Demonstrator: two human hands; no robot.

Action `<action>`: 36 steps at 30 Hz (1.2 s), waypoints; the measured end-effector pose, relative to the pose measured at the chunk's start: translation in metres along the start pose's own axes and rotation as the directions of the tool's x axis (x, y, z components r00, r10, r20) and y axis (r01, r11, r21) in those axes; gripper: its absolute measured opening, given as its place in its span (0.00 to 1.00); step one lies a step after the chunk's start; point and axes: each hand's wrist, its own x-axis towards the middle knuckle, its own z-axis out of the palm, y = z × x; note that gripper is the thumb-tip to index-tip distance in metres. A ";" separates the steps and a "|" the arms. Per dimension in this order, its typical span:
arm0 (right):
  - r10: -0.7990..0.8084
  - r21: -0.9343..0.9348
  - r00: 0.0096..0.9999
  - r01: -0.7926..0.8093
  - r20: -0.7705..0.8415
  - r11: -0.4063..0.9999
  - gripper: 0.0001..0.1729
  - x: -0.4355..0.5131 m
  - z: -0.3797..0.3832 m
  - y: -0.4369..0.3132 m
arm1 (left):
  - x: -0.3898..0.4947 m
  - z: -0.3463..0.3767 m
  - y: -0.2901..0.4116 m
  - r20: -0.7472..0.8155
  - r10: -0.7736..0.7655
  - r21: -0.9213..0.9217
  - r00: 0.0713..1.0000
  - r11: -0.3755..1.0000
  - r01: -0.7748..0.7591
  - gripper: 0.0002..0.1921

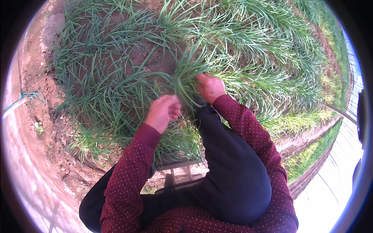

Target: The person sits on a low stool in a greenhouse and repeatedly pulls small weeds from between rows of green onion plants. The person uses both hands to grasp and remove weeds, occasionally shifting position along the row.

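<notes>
Before me stand dense green, strap-leaved plants, chive-like in form. My left hand [164,112] hovers left of centre with its fingers curled; the fingertips are blurred, so whether they pinch a leaf is unclear. My right hand [211,87] is closed at the right side of a gathered clump of long leaves [186,68], its fingertips partly hidden among them. The clump fans out above both hands, and one pale leaf bends down between them. Just below my right hand is a dark shoe [200,101], at the end of my bent leg.
Leafy rows [276,58] stretch off to the right. Bare brown soil [157,58] shows among the plants. Along the left runs a dirt path [35,163], with a pale pole [14,106] bearing teal cord. A low frame [180,166] lies between my legs. Bright sheeting [329,171] borders the right.
</notes>
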 end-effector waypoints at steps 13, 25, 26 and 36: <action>0.102 0.328 0.991 -0.069 -0.085 0.942 0.09 -0.004 -0.004 -0.006 | 0.033 -0.008 -0.016 -0.092 0.141 0.316 0.986 0.943 -0.106 0.07; 0.186 0.368 0.981 -0.195 0.060 0.909 0.12 -0.020 -0.007 -0.004 | 0.092 0.012 -0.058 -0.198 0.650 0.774 0.733 0.563 -0.290 0.14; 0.202 0.344 0.975 -0.222 0.094 0.912 0.14 -0.021 -0.009 -0.004 | 0.094 0.010 -0.057 -0.181 0.665 0.777 0.724 0.549 -0.309 0.12; 0.262 0.789 0.858 -0.510 0.442 0.341 0.13 -0.015 -0.023 -0.004 | 0.022 -0.025 0.006 0.125 0.128 -0.073 0.984 0.990 -0.120 0.05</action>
